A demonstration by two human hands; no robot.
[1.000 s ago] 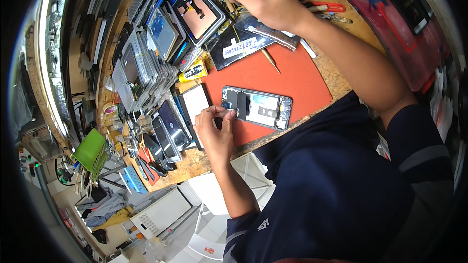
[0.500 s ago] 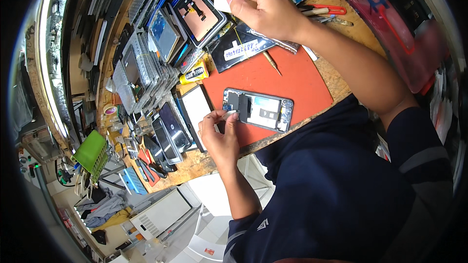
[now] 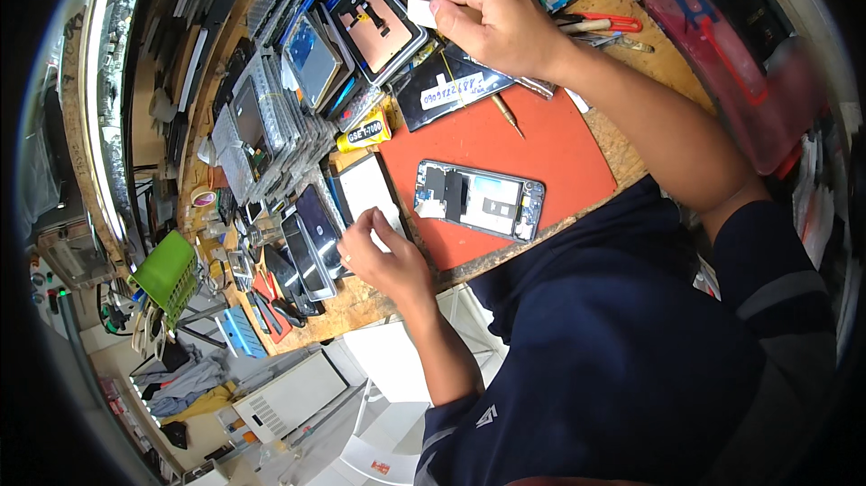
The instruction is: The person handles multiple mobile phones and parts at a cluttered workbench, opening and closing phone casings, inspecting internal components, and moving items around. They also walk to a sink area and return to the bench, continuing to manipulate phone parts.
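Observation:
An opened smartphone [image 3: 480,200] lies on the orange mat [image 3: 541,143], its inner parts exposed and a black strip across it. On the phone's left end is a small white piece [image 3: 431,208]. Left of the phone, above the edge of a white panel [image 3: 365,184], my left hand [image 3: 388,261] is held with thumb and forefinger apart, nothing visible between them. Up by the far edge of the mat, my right hand [image 3: 501,22] pinches a small white block [image 3: 420,11] with a dark edge. Its other fingers are curled.
A screwdriver [image 3: 507,116] lies on the mat beside a dark screen panel with a label [image 3: 451,94]. A yellow tube [image 3: 365,132] stands by stacked, bubble-wrapped parts [image 3: 271,139]. Several phones [image 3: 311,243] lie at left. A red-handled cutter [image 3: 613,22] is at far right.
My left hand has let go of the small white piece, which now rests on the phone, and has drawn back to the left. The right hand has shifted slightly, still gripping the block.

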